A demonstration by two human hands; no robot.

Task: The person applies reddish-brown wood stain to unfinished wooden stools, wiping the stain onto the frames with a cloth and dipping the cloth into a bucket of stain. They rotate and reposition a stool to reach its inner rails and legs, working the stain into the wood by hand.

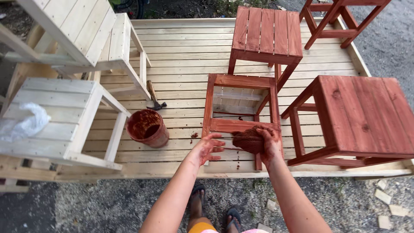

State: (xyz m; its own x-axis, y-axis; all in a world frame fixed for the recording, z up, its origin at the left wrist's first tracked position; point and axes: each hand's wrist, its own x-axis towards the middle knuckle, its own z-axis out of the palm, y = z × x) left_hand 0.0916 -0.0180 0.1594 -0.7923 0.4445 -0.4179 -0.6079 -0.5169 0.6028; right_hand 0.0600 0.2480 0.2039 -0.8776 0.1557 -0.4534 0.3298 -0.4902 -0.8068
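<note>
The stained stool frame (241, 105) lies tipped on its side at the middle of the head view, on a wide slatted wooden platform (181, 56), its open underside facing up and its near rail toward the person. The right hand (269, 144), stained red-brown, closes its fingers around a stain-soaked rag (249, 140) and presses it against the near rail at about 5 o'clock of the frame. The left hand (209, 146), also stained, rests with fingers spread wide on the platform slats just beside the frame's near left corner, holding nothing.

At 9 o'clock from the frame stands a round tub (147, 127) smeared with stain, and a hammer (154, 96) lies past it at about 10 o'clock. Two finished red stools stand close by: one (360, 118) at 3 o'clock, another (266, 36) at 12 o'clock. Unpainted pale stools (60, 116) stand at the left, at 9 to 10 o'clock, one bearing a crumpled white plastic bag (23, 123).
</note>
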